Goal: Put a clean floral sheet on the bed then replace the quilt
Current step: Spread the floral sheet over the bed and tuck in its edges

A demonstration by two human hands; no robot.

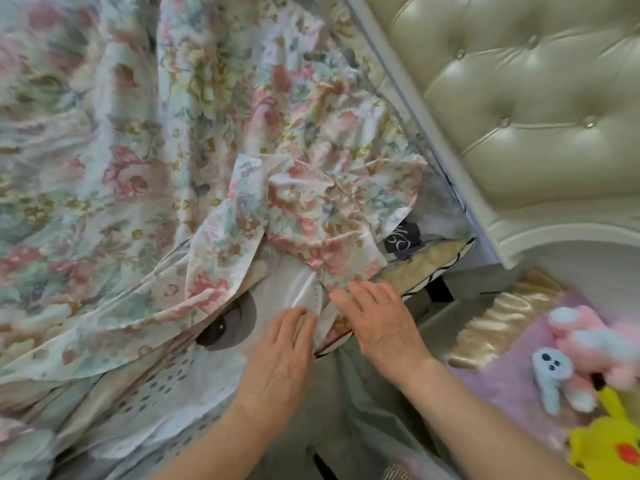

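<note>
Tufted cream headboard (519,109) top right; pink plush (595,337) & yellow plush (609,448) bottom right.

Two bare forearms in view, no sleeves visible on either. Left hand (277,362) and right hand (377,323): no rings, watch or gloves seen. Fingernails short and unpainted as far as visible; image slightly blurred.

You see one marking only: pale cursive lettering on a black tag (402,238) at the mattress corner, partly covered by the floral sheet (207,133). Too blurred; you cannot read it.
</note>
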